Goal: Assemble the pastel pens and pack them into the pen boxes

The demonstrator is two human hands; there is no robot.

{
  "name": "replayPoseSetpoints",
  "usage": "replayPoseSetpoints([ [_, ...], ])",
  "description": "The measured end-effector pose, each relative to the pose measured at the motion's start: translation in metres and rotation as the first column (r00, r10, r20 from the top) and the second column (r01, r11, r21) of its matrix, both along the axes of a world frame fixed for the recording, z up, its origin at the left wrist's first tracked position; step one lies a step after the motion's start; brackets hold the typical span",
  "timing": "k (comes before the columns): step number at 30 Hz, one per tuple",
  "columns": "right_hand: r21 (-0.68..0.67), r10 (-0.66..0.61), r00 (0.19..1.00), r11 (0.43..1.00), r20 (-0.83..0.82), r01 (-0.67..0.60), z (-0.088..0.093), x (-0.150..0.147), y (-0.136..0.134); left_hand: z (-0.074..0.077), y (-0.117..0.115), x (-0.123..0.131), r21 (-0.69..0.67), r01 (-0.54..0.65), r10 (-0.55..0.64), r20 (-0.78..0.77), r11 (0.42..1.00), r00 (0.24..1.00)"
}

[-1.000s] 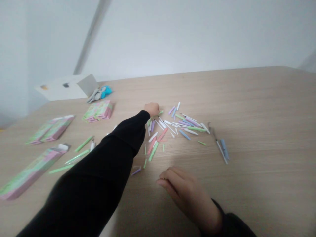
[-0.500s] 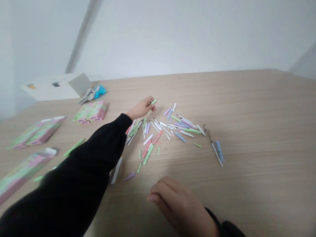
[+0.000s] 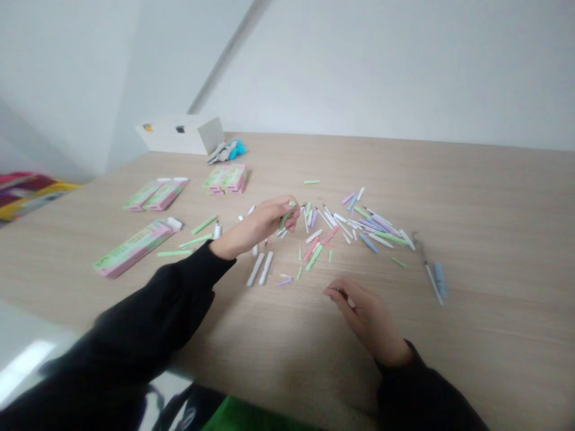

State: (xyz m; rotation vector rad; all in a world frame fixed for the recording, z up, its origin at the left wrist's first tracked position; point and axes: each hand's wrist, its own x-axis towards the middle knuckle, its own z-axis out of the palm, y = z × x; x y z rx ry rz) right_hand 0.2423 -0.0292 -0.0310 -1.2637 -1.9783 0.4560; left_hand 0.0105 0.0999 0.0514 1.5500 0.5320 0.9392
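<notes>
My left hand (image 3: 258,224) hovers at the left edge of a loose scatter of pastel sticks (image 3: 345,230), its fingertips pinching a green stick (image 3: 286,216). My right hand (image 3: 363,314) sits nearer me, below the scatter, and pinches a small white piece (image 3: 350,302). Two longer white sticks (image 3: 260,269) lie on the wood between my hands. Green, pink, white, blue and lilac pieces cross each other in the scatter. A thin metal tool (image 3: 426,263) lies to its right, beside a blue stick (image 3: 439,280).
Pink-and-green boxes (image 3: 135,251) lie on the wooden table (image 3: 471,179) at the left, with loose green sticks (image 3: 202,224) nearby. Farther back stand a white carton (image 3: 177,134) and a grey-and-blue bundle (image 3: 227,151). Colourful cloth (image 3: 31,194) shows beyond the table's left side.
The view has swung left, showing more of the table. My left hand has drawn back toward me with the green stick, and my right hand has risen toward the scatter. Two white sticks now lie nearby.
</notes>
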Motion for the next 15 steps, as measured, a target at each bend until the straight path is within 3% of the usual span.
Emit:
replayPoseSetpoints([
  [3, -0.070, -0.054, 0.995, 0.996, -0.083, 0.049, -0.002, 0.000, 0.003, 0.000, -0.019, -0.005, -0.046, -0.026, 0.027, 0.026, 0.999, 0.999],
  [5, -0.117, -0.097, 0.977, 0.990, -0.189, 0.075, -0.001, -0.003, 0.004, -0.003, -0.031, -0.004, -0.207, -0.052, 0.085, 0.153, 0.977, 0.985],
  [9, -0.140, -0.191, 0.836, 0.980, -0.514, 0.138, 0.011, -0.019, 0.009, -0.015, -0.049, 0.003, -0.583, -0.103, 0.352, 0.331, 0.806, 0.876],
  [12, -0.106, -0.194, 0.707, 0.980, -0.680, 0.167, 0.023, -0.039, 0.011, -0.027, -0.059, 0.009, -0.658, -0.135, 0.463, 0.354, 0.740, 0.813],
  [15, -0.064, -0.149, 0.644, 0.986, -0.750, 0.154, 0.031, -0.060, 0.009, -0.034, -0.068, 0.012, -0.671, -0.109, 0.469, 0.384, 0.733, 0.795],
])
